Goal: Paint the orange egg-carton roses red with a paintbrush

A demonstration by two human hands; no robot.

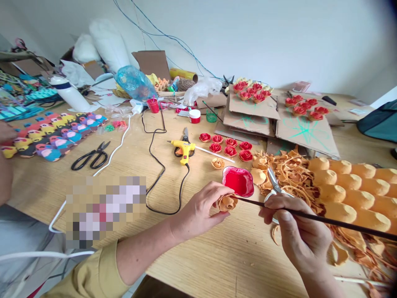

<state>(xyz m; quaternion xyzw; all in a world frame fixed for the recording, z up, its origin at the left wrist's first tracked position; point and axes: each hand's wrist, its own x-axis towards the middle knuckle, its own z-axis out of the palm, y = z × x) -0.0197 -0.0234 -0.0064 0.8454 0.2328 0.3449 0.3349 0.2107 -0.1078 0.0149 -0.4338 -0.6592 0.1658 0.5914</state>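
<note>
- The table (217, 256) carried everything within arm's reach, the bare patch at its near edge serving as working room.
- An orange egg tray (350, 186) lay at the right, with cut scraps (294, 174) heaped against it, just beside the right hand.
- Cardboard (304, 132) sheets farther back bore red roses, well apart from the wet work.
- The left hand (198, 211) pinched an unpainted rose (227, 203) between thumb and fingertips, lifted just off the table and turned toward the brush, apparently so its petals stayed exposed.
- The right hand (297, 227) was closed around a brush (341, 223) like a pen, gripping low on the long handle for control; the tip touched the rose.
- A dish (238, 181) of red paint sat just behind the rose, near enough for dipping.
- A glue gun (185, 150) rested on its stand, nozzle off the wood.
- Finished red roses (226, 145) sat in rows behind the dish, spaced apart, likely to dry.
</note>
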